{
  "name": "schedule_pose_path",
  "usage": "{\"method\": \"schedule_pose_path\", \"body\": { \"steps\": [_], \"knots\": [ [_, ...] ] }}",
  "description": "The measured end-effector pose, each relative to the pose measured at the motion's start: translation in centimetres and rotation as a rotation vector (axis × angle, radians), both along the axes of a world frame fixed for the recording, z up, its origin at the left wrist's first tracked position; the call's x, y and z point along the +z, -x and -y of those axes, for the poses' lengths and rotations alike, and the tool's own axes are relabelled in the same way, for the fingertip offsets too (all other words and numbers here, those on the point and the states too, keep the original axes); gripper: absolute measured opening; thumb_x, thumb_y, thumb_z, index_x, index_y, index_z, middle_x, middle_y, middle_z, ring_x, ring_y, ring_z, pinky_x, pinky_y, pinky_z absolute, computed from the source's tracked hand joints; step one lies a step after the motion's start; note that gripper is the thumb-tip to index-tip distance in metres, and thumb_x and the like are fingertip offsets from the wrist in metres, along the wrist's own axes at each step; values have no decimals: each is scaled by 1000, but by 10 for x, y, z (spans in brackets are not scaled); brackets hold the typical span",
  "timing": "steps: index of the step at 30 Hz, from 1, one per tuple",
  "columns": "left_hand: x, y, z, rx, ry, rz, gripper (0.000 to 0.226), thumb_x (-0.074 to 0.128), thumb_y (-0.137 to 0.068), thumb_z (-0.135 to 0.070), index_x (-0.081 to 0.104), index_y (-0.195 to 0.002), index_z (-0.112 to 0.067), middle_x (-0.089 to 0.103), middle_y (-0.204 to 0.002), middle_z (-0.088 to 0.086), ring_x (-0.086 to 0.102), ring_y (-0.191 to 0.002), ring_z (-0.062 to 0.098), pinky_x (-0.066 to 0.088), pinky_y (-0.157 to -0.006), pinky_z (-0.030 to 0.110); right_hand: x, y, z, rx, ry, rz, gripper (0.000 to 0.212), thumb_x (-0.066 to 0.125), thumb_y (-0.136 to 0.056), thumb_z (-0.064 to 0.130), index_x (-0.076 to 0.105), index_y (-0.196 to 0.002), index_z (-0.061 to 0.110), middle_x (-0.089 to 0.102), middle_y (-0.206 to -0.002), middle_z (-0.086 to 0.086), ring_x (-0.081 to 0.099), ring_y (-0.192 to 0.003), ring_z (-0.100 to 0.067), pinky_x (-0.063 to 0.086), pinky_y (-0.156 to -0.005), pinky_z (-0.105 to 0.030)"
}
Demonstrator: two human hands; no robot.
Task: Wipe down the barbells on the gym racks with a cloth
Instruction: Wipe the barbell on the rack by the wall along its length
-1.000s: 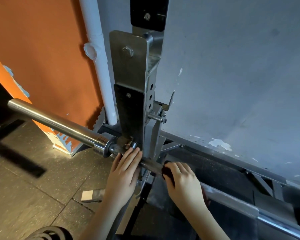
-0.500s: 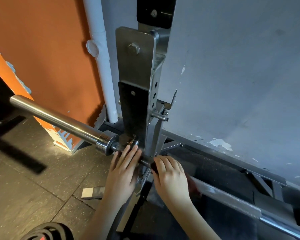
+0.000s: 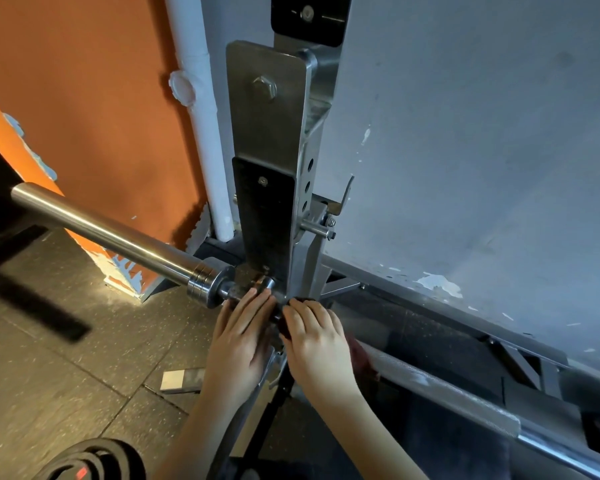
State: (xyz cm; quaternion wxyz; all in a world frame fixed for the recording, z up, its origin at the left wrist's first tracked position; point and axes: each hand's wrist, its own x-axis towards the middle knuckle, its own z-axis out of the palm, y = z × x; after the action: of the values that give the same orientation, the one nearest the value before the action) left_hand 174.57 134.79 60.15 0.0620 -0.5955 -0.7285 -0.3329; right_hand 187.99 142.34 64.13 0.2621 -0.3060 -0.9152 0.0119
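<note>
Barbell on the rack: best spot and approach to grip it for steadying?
Probably the knurled shaft right of the cloth, overhand from above, fingers wrapped round. It is thin, rough and near level with open space above; the smooth sleeve is thicker and looks slippery.

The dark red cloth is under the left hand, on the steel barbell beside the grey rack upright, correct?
Not quite. The head view shows the dark red cloth under the right hand, not the left, on the steel barbell beside the grey metal rack upright; the left hand rests bare on the bar.
</note>
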Motion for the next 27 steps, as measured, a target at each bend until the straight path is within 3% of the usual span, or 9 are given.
{"method": "schedule_pose_path", "body": {
  "steps": [3,6,12,16,18,22,24,27],
  "knots": [
    [-2,0,1,-9,10,-7,45,34,-100,-29,34,-144,-20,31,-151,-10,26,-144,13,20,-118,47,-7,-41,-1,32,-39,33,32,63,-85,24,68,-114,11,67,-122,-6,61,-116,-22,48,-98,-37],
    [-2,0,-1,10,5,-1,43,23,-105,-33,36,-143,-18,34,-150,-7,23,-145,11,14,-120,42,-12,-67,3,-32,-76,28,36,68,-81,17,69,-117,10,65,-125,-6,59,-120,-24,51,-97,-44],
    [-3,-1,-2,-7,-2,6,46,42,-94,-21,46,-140,-13,41,-148,-1,30,-143,18,25,-115,54,-7,-15,5,65,-37,19,33,56,-87,18,67,-117,10,65,-126,-7,56,-124,-23,43,-106,-41],
    [-2,-1,0,0,13,29,45,25,-104,-33,43,-141,-14,41,-149,-2,26,-144,14,17,-119,47,-7,-72,3,-5,-51,27,47,83,-68,7,71,-113,8,66,-123,-8,61,-117,-25,43,-103,-40],
    [-3,-3,0,11,20,31,46,21,-105,-34,42,-141,-14,39,-149,-4,24,-145,13,13,-121,43,-10,-88,5,-69,-46,31,52,85,-63,2,71,-113,7,66,-123,-9,62,-116,-27,49,-99,-45],
    [-6,-3,0,2,3,8,43,43,-97,-17,45,-140,-12,38,-150,-1,26,-145,17,17,-119,50,-3,-45,5,-55,-13,-17,30,56,-82,12,71,-108,9,69,-116,-8,64,-112,-24,49,-97,-43],
    [-6,-3,0,3,7,-4,47,48,-93,-10,47,-139,-9,40,-150,1,26,-145,19,20,-117,53,2,-33,1,14,21,2,31,64,-80,14,70,-110,10,68,-117,-7,63,-113,-23,48,-98,-40],
    [-1,-6,-1,20,26,24,45,37,-96,-22,47,-139,-11,40,-149,-2,24,-145,13,16,-119,47,5,-56,-4,-12,120,56,50,80,-73,21,64,-119,10,64,-126,-9,62,-114,-23,44,-99,-34]
  ]
}}
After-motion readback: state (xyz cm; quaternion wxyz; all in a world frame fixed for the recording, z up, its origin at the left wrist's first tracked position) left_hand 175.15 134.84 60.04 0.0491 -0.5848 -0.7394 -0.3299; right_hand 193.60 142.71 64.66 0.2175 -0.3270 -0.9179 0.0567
